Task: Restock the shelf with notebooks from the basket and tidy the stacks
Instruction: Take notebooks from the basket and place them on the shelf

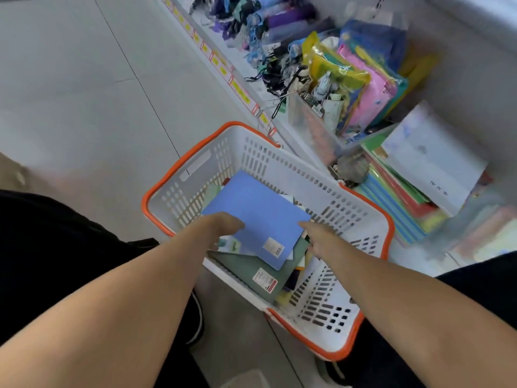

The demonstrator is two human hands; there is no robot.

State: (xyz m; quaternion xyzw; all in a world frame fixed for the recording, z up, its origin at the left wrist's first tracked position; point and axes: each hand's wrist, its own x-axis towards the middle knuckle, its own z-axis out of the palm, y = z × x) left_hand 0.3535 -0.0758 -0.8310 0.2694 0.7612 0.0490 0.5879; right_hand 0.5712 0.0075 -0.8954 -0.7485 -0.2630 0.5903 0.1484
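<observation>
Reaching down into the white basket [372, 219] with orange rims, both hands meet the blue notebook [260, 217] lying on top of the pile: the left hand [223, 224] has its fingers curled at the book's near left edge, apparently pinching it, while the right hand [317, 236] touches the right corner, though whether its fingers close around the cover I cannot tell. Under the blue one lie a green notebook [251, 271] and several other items, so the basket holds a good deal yet. On the shelf [414, 256] to the right, a fanned, uneven stack of coloured notebooks [397, 203] sits just beyond the basket, with a white book [430, 161] resting askew on top. Judging from this, restocking is at an early or middle stage, and the tidying remains undone.
</observation>
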